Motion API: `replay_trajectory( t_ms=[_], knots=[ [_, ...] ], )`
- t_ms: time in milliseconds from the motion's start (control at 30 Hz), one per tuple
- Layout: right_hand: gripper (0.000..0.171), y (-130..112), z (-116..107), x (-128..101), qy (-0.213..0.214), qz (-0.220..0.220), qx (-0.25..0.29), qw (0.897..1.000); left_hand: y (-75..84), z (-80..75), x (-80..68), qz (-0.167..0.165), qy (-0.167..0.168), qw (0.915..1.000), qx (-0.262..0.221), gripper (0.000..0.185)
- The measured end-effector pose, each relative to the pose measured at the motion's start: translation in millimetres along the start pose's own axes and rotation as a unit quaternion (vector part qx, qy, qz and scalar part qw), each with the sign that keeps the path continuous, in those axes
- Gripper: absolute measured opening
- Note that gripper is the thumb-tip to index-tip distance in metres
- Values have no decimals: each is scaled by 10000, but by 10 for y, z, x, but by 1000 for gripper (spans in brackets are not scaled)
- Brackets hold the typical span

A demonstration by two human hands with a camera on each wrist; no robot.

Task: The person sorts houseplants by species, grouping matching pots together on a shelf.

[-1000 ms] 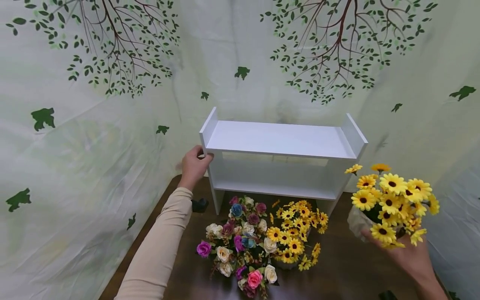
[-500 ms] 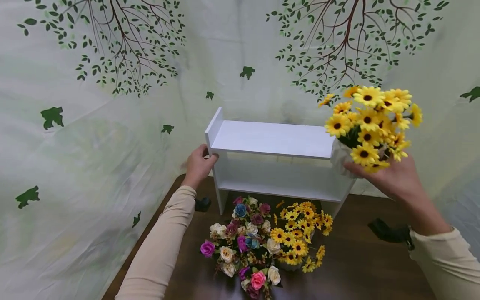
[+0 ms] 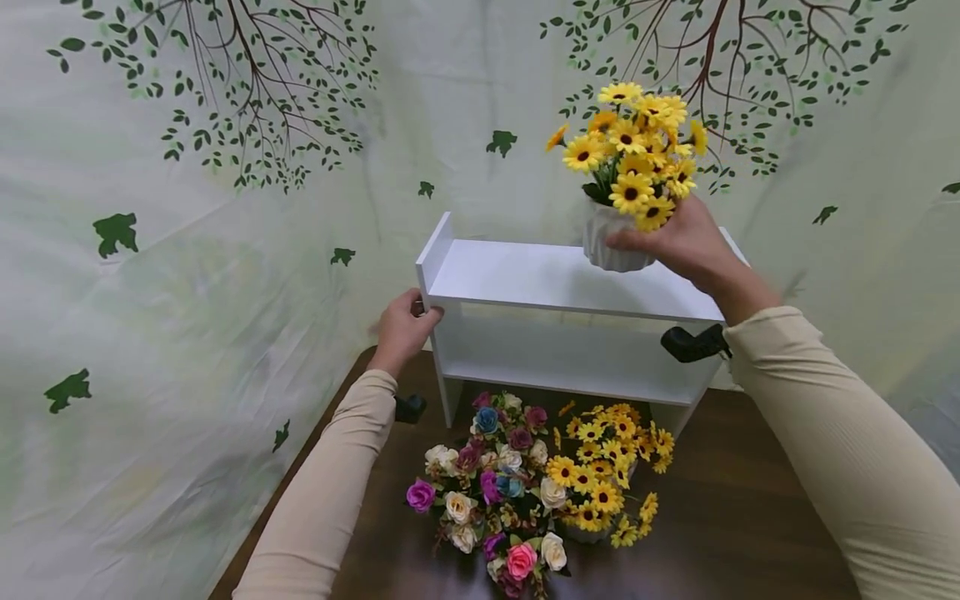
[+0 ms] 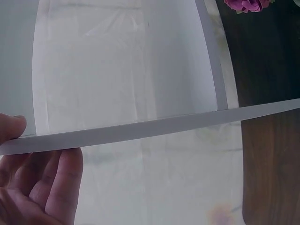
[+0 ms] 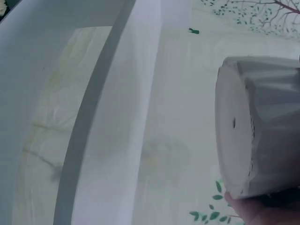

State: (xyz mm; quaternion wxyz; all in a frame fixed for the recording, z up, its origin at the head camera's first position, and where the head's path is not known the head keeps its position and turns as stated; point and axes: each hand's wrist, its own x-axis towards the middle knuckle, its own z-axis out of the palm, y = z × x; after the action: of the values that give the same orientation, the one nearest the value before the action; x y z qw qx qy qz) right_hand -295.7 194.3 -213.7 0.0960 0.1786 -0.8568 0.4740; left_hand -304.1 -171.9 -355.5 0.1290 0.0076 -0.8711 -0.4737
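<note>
My right hand point(image 3: 693, 246) grips a white ribbed pot point(image 3: 606, 237) of yellow daisy-like flowers point(image 3: 633, 158). The pot is upright above the top board of a white two-tier shelf point(image 3: 495, 271). In the right wrist view, the underside of the pot point(image 5: 234, 126) shows a small hole and is apart from the board point(image 5: 117, 140). My left hand point(image 3: 405, 329) pinches the shelf's left side panel. The left wrist view has the thumb on one side of that panel point(image 4: 140, 131) and the fingers point(image 4: 65, 178) against the other.
Mixed artificial roses point(image 3: 491, 492) and another pot of yellow flowers point(image 3: 600, 475) stand on the dark wooden table point(image 3: 750, 500) before the shelf. A leaf-printed cloth point(image 3: 225, 267) hangs behind. Black devices point(image 3: 693, 343) are worn at both wrists.
My right hand has lifted the flower pot from the right of the shelf, up and leftward over its top board. My left hand keeps its hold on the side panel; the view shifts slightly.
</note>
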Motion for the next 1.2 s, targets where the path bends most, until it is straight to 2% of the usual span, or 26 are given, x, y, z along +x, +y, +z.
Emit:
replay_trajectory(
  t_ms=[300, 433, 533, 667, 867, 967, 1200],
  knots=[
    [83, -84, 456, 308, -177, 314, 868, 9956, -24, 12, -41, 51, -54, 9998, -190, 41],
    [84, -120, 701, 419, -152, 103, 1374, 9903, -32, 40, -47, 49, -84, 9995, -307, 39],
    [91, -175, 900, 489, -149, 74, 1429, 9896, -41, 46, -44, 46, -45, 9993, -355, 38],
    [97, -291, 1111, 531, -186, 318, 1469, 9885, -51, 36, -38, 49, -18, 9993, -380, 37],
    [93, -412, 1332, 522, -226, 282, 2059, 9779, -46, 40, -47, 94, -22, 9994, -336, 35],
    [89, -390, 1446, 547, -145, 236, 2127, 9767, -44, 44, -45, 67, -50, 9995, -300, 34],
    [95, -346, 1678, 669, 118, 344, 1755, 9838, -49, -18, 10, 95, 35, 9995, -313, 33]
  ],
)
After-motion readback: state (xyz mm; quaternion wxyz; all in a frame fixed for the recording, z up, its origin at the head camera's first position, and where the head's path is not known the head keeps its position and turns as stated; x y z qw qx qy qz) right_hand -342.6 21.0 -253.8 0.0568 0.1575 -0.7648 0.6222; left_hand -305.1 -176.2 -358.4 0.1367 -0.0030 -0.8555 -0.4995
